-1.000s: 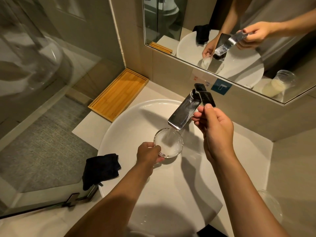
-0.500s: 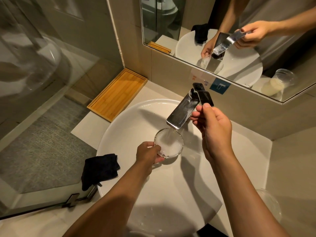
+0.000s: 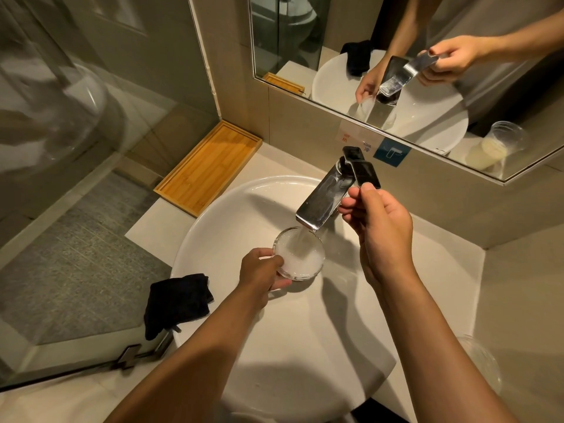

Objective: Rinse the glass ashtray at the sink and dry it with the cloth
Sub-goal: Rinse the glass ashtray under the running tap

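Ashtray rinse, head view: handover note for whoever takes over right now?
Left hand: grips the glass ashtray by its near-left rim, holding it under the faucet spout over the sink.
Right hand: fingers pinch the faucet handle.
Water is running into the ashtray, which looks full and foamy white.
Black cloth: on the sink's left rim, untouched.
Done: rinse under way.
Left: shut off the water, tip out the ashtray, pick up the cloth and dry it.

Plastic cup [image 3: 483, 366] cut off, blurred
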